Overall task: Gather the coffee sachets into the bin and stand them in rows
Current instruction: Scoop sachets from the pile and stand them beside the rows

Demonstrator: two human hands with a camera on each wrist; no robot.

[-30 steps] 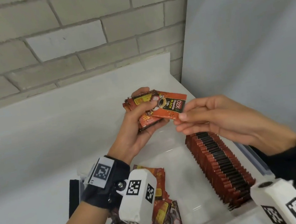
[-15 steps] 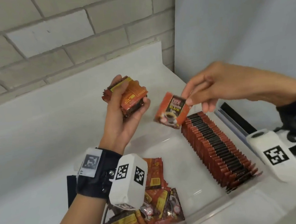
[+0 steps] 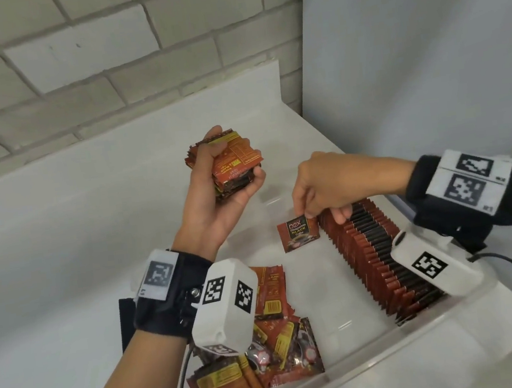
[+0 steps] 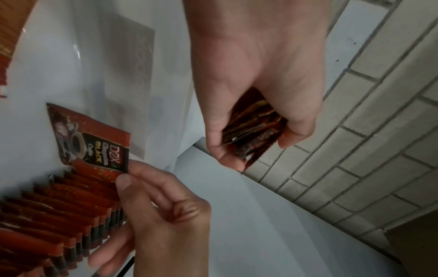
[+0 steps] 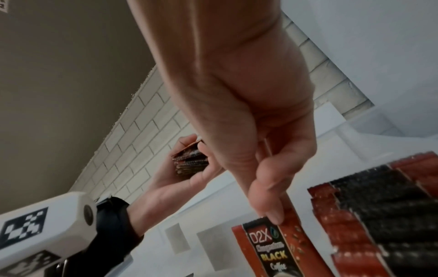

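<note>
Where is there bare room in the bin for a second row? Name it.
Bare floor runs between the standing row and the loose pile, up to the bin far end, where the right hand dangles one sachet. The near left corner is crowded.

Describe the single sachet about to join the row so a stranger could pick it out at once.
Find the clear bin on the white table, with a long row of standing sachets along its right side. At the row's far end, the right hand pinches one sachet by its top corner. Only it shows its whole front.
</note>
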